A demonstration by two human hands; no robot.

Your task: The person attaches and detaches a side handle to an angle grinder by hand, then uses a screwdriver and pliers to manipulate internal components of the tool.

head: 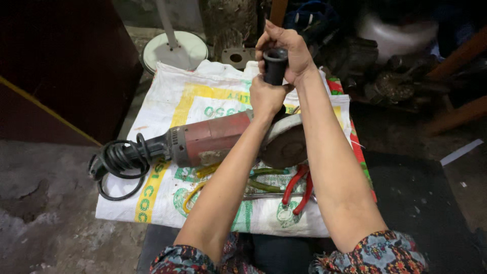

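- Nearest the camera, two bare forearms reach forward out of patterned sleeves (375,253), seen from above.
- Under the arms lies a white woven sack (213,109) with yellow and green print, spread flat over the floor as a work mat.
- On the near part of the sack sit hand tools: red-handled pliers (299,187), a green-handled tool (264,185) partly hidden by the left forearm, and a yellow-handled tool (195,195) to its left.
- Across the middle of the sack lies an angle grinder (213,139) with a worn red body, its head to the right and its tail to the left.
- The grinder's round guard and disc (286,144) sit between the two forearms, face up.
- Its black cord (119,165) is coiled at the left edge of the sack, spilling onto the concrete floor (45,213).
- A black side handle (275,63) stands upright above the grinder's head.
- The left hand (266,96) is closed around the lower part of that handle, just above the grinder.
- The right hand (289,50) is wrapped around the upper part of the handle, fingers curled over it from behind.
- Farther off, beyond the sack, a white round base with a pole (175,48) stands on the floor.
- At the back right, dark metal parts (385,83) lie in shadow, too dim to tell apart.
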